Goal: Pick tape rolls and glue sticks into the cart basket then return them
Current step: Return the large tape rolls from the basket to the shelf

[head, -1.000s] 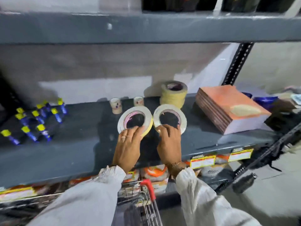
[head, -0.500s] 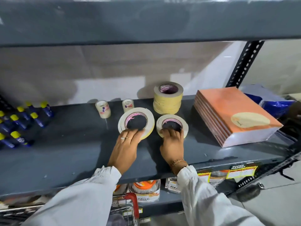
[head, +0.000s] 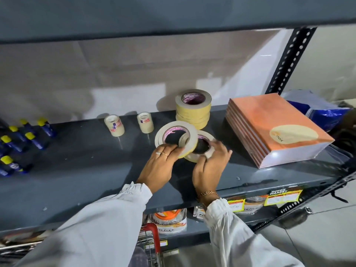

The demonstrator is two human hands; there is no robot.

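Over the grey shelf [head: 86,170], my left hand [head: 159,166] grips a flat cream tape roll [head: 176,138], tilted up and overlapping a second flat roll [head: 202,147]. That second roll lies on the shelf under the fingers of my right hand [head: 210,166]. Behind them stands a stack of yellow tape rolls [head: 193,108]. Two small tape rolls [head: 114,125] [head: 145,122] stand further left. Several blue glue sticks with yellow caps [head: 23,139] lie at the shelf's left end. The cart basket [head: 152,245], with a red handle, shows between my sleeves below.
A stack of orange-covered notebooks [head: 277,128] lies at the right of the shelf, with a blue plastic bag [head: 323,112] behind it. An upper shelf [head: 173,14] hangs close overhead. A black perforated upright [head: 289,60] stands at the right. Packaged goods sit on the lower shelf.
Both hands lowered the two rolls toward the shelf. The right roll now lies flat, and the left roll has shifted right to overlap it. The view dropped and moved closer.
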